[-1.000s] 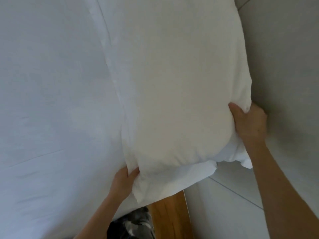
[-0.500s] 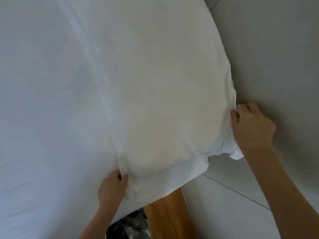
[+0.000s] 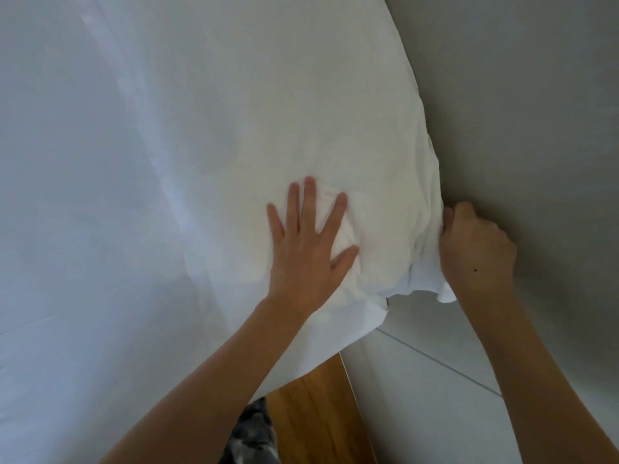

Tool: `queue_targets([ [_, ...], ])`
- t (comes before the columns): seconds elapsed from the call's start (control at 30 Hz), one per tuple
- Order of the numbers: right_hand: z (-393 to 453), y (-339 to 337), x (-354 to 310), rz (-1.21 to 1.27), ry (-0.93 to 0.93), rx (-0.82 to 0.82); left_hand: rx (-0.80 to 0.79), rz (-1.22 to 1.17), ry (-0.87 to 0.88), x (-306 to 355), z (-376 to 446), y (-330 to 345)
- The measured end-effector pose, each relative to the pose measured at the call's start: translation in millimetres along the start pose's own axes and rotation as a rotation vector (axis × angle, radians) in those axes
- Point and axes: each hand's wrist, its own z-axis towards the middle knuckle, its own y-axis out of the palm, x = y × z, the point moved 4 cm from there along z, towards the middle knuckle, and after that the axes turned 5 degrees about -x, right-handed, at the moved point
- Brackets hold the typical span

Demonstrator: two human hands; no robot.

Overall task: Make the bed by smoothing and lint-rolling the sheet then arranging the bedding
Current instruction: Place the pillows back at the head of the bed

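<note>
Off the corner now, my left hand (image 3: 310, 249) presses flat and open on the pillow (image 3: 284, 135). Right hand (image 3: 475, 249) grips its edge by the headboard (image 3: 519, 95); tugging too hard could bunch the case.

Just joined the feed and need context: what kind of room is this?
Most likely a bedroom. A white pillow lies on a white bed sheet against a grey padded headboard, with wooden flooring beside the bed.
</note>
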Motion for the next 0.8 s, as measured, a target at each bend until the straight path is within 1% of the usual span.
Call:
queue_targets([
  [0.13,-8,-15,19,0.136,-0.07,-0.048,0.029,-0.016,-0.001,-9,3,8],
  [0.2,-11,-12,20,0.188,-0.101,-0.124,0.046,-0.018,0.006,-12,5,10],
  [0.23,-12,-6,20,0.179,-0.1,-0.189,0.05,-0.015,0.013,-12,5,12],
  [0.3,-13,6,17,0.076,-0.064,-0.325,0.056,-0.002,0.03,-11,5,16],
  [0.33,-15,10,18,0.011,-0.044,-0.35,0.06,0.004,0.033,-11,6,17],
  [0.47,-26,13,22,-0.215,-0.064,-0.276,0.085,0.018,0.052,-16,4,18],
  [0.57,-35,18,21,-0.271,-0.131,-0.275,0.107,0.026,0.053,-17,2,17],
  [0.6,-38,23,21,-0.239,-0.186,-0.264,0.115,0.025,0.051,-16,2,17],
  [0.63,-41,25,20,-0.164,-0.242,-0.22,0.124,0.02,0.052,-16,1,16],
  [0.67,-44,26,23,-0.066,-0.26,-0.147,0.138,0.013,0.057,-15,0,14],
  [0.73,-49,17,37,0.129,-0.183,-0.066,0.169,-0.001,0.078,-13,-2,12],
  [0.8,-56,-3,51,0.254,-0.098,0.04,0.2,-0.009,0.117,-11,-4,11],
])
